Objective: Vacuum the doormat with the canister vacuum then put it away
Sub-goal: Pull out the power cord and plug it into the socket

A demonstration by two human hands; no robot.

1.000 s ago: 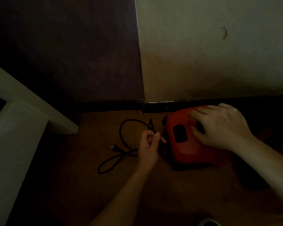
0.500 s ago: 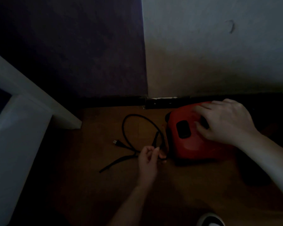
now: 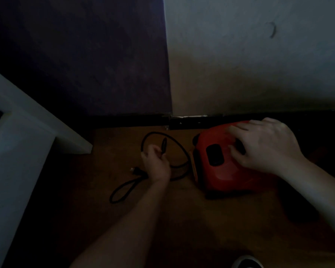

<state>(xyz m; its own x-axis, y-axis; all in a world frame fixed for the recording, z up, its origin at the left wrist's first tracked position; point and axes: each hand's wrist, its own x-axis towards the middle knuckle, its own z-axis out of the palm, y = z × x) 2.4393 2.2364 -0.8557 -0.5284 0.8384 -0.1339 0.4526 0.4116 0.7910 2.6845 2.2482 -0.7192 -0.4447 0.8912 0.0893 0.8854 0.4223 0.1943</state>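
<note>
Lighting is poor; detail is limited. At far left a pale white panel (image 3: 21, 147) slants across the frame, with a dark purple wall (image 3: 81, 59) behind it and a lighter wall (image 3: 259, 60) to its right; a dark skirting strip (image 3: 188, 123) runs along their base. On the brown wooden floor (image 3: 112, 225) lies the black power cord (image 3: 122, 190), looped and loosely coiled, its plug (image 3: 135, 170) resting on the floor just left of the left hand (image 3: 157, 165). That hand is curled closed around a raised loop of the cord, fingers pinching it above the floor. The cord runs on to the right toward the red canister vacuum (image 3: 220, 167), which sits on the floor close to the skirting, near the wall corner. The right hand (image 3: 263, 146) lies on top of the vacuum body, palm down, fingers spread and pressed against the casing beside a dark recessed panel; whether it grips anything cannot be determined. A shoe tip (image 3: 247, 262) shows at the bottom edge.
</note>
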